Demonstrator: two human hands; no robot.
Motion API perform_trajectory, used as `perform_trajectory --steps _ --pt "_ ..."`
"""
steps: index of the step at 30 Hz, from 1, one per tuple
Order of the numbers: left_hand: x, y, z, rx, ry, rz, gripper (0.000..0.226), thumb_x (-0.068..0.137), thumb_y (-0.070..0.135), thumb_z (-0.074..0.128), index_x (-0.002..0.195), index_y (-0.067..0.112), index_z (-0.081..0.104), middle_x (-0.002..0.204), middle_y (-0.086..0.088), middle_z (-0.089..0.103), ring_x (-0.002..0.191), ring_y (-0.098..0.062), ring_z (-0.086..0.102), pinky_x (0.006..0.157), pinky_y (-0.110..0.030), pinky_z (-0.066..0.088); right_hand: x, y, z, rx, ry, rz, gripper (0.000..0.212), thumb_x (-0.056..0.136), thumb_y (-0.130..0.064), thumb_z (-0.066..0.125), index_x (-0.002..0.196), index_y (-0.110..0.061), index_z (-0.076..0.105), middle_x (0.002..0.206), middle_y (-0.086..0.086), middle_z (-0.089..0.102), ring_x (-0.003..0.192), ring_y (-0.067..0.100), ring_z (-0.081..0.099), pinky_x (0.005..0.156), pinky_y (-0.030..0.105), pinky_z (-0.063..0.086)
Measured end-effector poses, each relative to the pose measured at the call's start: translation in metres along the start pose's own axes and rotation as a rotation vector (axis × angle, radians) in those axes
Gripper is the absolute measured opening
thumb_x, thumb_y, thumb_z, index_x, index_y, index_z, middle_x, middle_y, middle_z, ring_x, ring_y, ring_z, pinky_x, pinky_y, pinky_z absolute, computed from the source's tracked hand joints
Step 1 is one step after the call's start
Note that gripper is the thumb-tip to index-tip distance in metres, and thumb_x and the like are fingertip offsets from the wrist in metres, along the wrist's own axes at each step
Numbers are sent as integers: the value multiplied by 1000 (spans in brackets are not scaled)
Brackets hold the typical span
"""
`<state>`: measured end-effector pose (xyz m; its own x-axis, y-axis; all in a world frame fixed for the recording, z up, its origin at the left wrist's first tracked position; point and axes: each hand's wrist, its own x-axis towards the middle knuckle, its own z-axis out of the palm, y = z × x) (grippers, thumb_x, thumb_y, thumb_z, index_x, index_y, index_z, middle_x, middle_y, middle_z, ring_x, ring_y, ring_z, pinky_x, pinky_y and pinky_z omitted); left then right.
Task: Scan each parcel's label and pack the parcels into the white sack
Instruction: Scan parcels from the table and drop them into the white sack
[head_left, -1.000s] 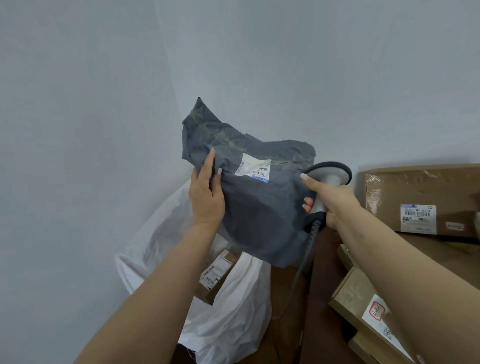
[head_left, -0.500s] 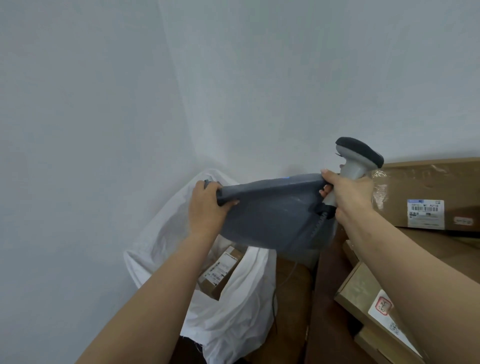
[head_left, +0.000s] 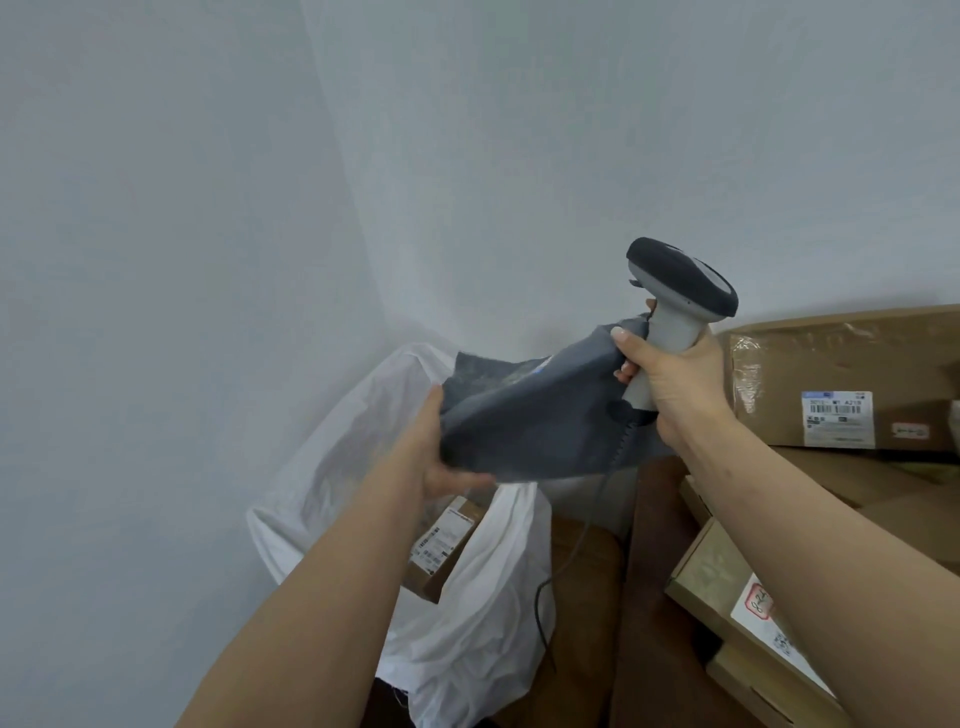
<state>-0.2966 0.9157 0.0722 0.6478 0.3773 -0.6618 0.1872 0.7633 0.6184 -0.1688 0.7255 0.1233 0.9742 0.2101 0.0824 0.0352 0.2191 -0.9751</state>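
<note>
A dark grey soft parcel bag (head_left: 524, 426) hangs nearly flat above the open mouth of the white sack (head_left: 478, 613). My left hand (head_left: 434, 457) grips its left edge from below. My right hand (head_left: 670, 374) holds the grey handheld scanner (head_left: 675, 306) upright by its handle and also pinches the parcel's right corner against it. The scanner's dark cable (head_left: 571, 551) trails down beside the sack. A brown box with a white label (head_left: 439, 545) lies inside the sack. Only a sliver of the grey parcel's label shows.
Cardboard boxes are piled at the right: a large taped one with a barcode label (head_left: 836, 384) against the wall, and flatter ones (head_left: 727, 587) nearer me. A brown surface (head_left: 587, 623) lies between the sack and the boxes. Pale walls meet in a corner behind the sack.
The grey parcel has been tipped from upright with its label facing me to nearly flat and lowered over the sack. My right hand has raised the scanner upright.
</note>
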Motion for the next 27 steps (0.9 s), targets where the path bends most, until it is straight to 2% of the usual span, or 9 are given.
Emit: perform_trajectory --steps 2,5,7,9,11,15,17,21,27 --pt "0 -12 10 -182 -132 -92 92 75 73 60 146 22 30 152 -23 29 133 -53 35 74 -67 51 -2 2 -1 26 -41 -3 41 80 -8 80 115 -5 59 57 2 60 48 13 57 58 29 54" --pt "3 -22 29 -218 -117 -74 53 84 32 74 119 9 42 122 -30 50 116 -50 53 80 -58 55 -4 4 -5 45 -115 14 34 79 -4 79 109 -5 62 58 4 61 44 13 53 52 27 52" --pt "8 -24 39 -191 -95 4 12 94 -4 54 103 -7 48 101 -26 55 112 -42 57 83 -46 56 -6 4 -11 44 -148 17 26 80 -3 78 100 -6 62 58 6 60 42 14 51 50 26 50" --pt "15 -19 45 -177 -47 101 14 93 -17 36 97 -14 49 109 -29 57 115 -39 55 82 -41 55 -7 2 -20 -58 -159 12 23 84 -6 76 101 -5 60 56 7 59 42 15 52 49 27 51" --pt "22 -9 47 -222 -20 244 27 94 -19 33 116 -15 47 128 -30 53 113 -41 56 79 -48 54 -6 -1 -28 -211 -138 52 19 88 -10 72 100 -7 58 62 9 58 43 15 54 47 26 51" --pt "17 11 41 -254 34 465 18 100 -4 41 116 0 49 116 -22 60 99 -39 61 88 -61 48 -8 -1 -36 -174 -118 264 13 91 -10 68 90 -7 56 77 17 60 42 15 52 45 27 51" --pt "13 14 40 -246 43 503 20 102 2 43 120 -2 48 119 -22 61 106 -41 60 94 -63 45 -10 -5 -34 -110 -180 339 11 92 -10 68 92 -5 58 78 15 63 47 16 51 48 29 51" --pt "14 17 41 -211 60 581 23 103 11 44 123 1 48 128 -22 59 116 -41 58 99 -59 45 -13 -28 -20 -74 -381 433 17 91 -11 67 101 0 58 65 8 56 45 14 48 43 25 47" --pt "14 16 40 -196 66 647 16 104 17 43 106 4 52 111 -15 63 101 -34 61 88 -49 51 -22 -53 2 -137 -486 506 14 92 -15 66 87 -3 59 61 7 51 42 12 44 40 22 43"
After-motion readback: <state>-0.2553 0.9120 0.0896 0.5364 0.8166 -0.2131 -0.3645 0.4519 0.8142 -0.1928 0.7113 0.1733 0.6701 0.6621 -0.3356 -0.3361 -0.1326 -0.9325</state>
